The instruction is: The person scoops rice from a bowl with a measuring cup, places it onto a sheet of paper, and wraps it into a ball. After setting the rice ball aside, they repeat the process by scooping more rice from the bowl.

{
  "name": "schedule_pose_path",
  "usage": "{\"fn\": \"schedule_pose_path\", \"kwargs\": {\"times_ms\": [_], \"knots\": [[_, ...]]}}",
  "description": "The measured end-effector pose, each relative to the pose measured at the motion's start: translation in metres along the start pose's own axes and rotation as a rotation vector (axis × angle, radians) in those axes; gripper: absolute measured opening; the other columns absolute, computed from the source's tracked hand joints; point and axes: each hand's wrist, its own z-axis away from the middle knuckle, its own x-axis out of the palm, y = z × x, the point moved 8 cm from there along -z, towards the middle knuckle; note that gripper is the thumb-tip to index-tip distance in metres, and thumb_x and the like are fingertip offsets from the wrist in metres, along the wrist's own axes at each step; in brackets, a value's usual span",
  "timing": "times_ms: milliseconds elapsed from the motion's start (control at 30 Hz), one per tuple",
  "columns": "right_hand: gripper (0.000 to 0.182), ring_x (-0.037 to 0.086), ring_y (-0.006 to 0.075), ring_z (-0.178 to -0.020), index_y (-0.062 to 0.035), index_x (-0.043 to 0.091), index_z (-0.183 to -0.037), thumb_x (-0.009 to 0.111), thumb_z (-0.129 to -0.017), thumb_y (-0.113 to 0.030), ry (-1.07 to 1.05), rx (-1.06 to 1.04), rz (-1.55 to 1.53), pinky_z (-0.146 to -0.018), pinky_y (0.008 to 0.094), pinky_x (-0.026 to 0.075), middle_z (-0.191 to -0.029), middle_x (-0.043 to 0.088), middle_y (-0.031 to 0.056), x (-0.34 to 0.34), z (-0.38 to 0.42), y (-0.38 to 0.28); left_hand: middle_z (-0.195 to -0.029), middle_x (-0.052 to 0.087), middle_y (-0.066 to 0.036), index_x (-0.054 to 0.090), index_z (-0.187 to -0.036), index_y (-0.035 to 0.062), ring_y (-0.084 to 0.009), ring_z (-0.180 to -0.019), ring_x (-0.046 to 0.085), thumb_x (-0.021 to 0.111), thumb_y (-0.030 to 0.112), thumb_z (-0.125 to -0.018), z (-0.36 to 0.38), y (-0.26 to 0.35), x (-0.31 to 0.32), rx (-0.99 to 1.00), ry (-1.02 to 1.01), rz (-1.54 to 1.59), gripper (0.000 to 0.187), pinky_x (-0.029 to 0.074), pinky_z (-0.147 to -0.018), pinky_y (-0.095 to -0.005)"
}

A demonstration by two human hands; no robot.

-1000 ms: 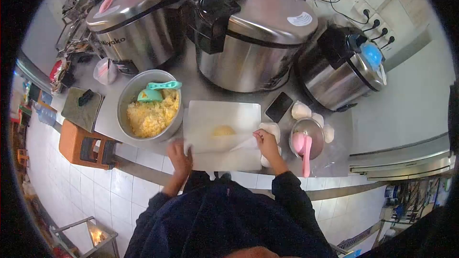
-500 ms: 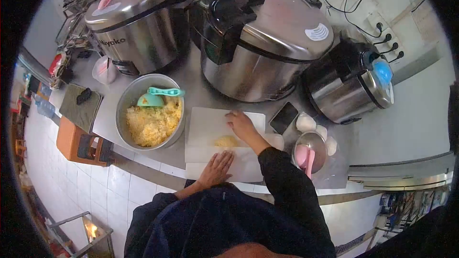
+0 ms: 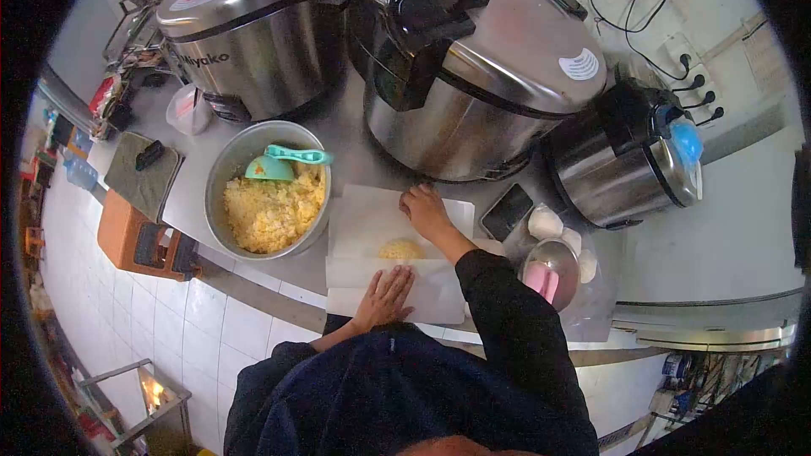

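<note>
White paper sheets (image 3: 355, 224) lie on the metal counter in front of me, with a small flattened mound of yellow rice (image 3: 400, 250) on them. My left hand (image 3: 384, 297) rests flat on the paper just below the mound, its fingers spread. Above and to the right of the rice, my right hand (image 3: 424, 209) is at the paper's upper part, fingers bent; whether they pinch the sheet is too small to tell. On the left stands a large metal pot (image 3: 213, 203) of yellow rice (image 3: 274, 213), holding a green scoop (image 3: 270, 168).
Three steel cookers (image 3: 253, 63), (image 3: 481, 59), (image 3: 621, 165) line the back. Right of the paper are a phone (image 3: 507, 212), several white round lumps (image 3: 545, 223) and a metal bowl (image 3: 564, 263) with a pink utensil (image 3: 541, 280). A cloth (image 3: 139, 173) lies at the left.
The view has shifted slightly. My right hand has moved a little up the paper and its fingers look more bent. My left hand has stayed flat on the paper.
</note>
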Motion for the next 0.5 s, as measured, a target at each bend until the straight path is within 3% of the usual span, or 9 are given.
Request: {"fn": "schedule_pose_path", "kwargs": {"times_ms": [200, 300, 500], "knots": [[0.010, 0.051, 0.0271, -0.086, -0.0087, 0.058, -0.082, 0.056, -0.072, -0.012, 0.239, 0.059, -0.291, -0.075, 0.0397, 0.038, -0.083, 0.056, 0.0075, -0.033, 0.030, -0.005, -0.137, 0.022, -0.008, 0.026, -0.131, 0.0071, -0.0220, -0.127, 0.018, 0.050, 0.041, -0.077, 0.001, -0.002, -0.001, -0.040, -0.029, 0.026, 0.068, 0.016, -0.101, -0.0451], [0.012, 0.051, 0.0247, -0.086, -0.0104, 0.059, -0.084, 0.054, -0.074, -0.012, 0.061, 0.057, -0.280, -0.077, 0.0382, 0.037, -0.083, 0.056, 0.0062, -0.034, 0.039, -0.015, -0.137, 0.022, -0.009, 0.026, -0.131, 0.0067, -0.0222, -0.127, 0.019, 0.050, 0.041, -0.077, 0.000, -0.001, -0.004, -0.058, -0.044, 0.041, 0.068, 0.015, -0.101, -0.0456], [0.013, 0.050, 0.0220, -0.083, -0.0099, 0.059, -0.084, 0.052, -0.072, -0.012, 0.104, -0.220, -0.106, -0.079, 0.0343, 0.035, -0.084, 0.055, 0.0053, -0.063, 0.078, -0.057, -0.136, 0.023, -0.010, 0.027, -0.130, 0.0036, -0.0234, -0.127, 0.018, 0.050, 0.039, -0.078, -0.001, 0.002, -0.006, -0.073, -0.046, 0.047, 0.067, 0.014, -0.102, -0.0461]]}}
